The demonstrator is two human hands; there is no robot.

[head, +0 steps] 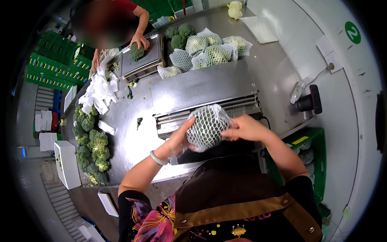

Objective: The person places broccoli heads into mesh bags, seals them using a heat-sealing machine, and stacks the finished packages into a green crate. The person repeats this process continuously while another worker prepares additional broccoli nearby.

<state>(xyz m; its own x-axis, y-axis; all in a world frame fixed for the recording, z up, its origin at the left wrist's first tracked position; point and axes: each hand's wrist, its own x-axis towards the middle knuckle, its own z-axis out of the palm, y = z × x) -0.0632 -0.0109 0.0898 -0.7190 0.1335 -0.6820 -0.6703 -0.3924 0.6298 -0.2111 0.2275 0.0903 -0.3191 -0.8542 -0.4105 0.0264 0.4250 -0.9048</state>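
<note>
Between my two hands is a broccoli head [208,128] in a white foam net, with clear plastic film around it. My left hand [180,137] supports its left side and lower edge, a pale bangle on the wrist. My right hand [239,128] grips the film and net on the right side. The bundle is over the front of a film-wrapping machine [205,83], whose rollers [173,121] show just behind it. A black surface [217,152] of the machine lies below my hands, partly covered by them.
Netted vegetables [216,54] and bare broccoli [179,36] sit behind the machine. A co-worker's hand [140,42] holds broccoli on a scale [142,59]. White scraps [101,89] and piled broccoli [93,145] line the left. A black tape-dispenser-like object [308,101] and green crate [320,163] are right.
</note>
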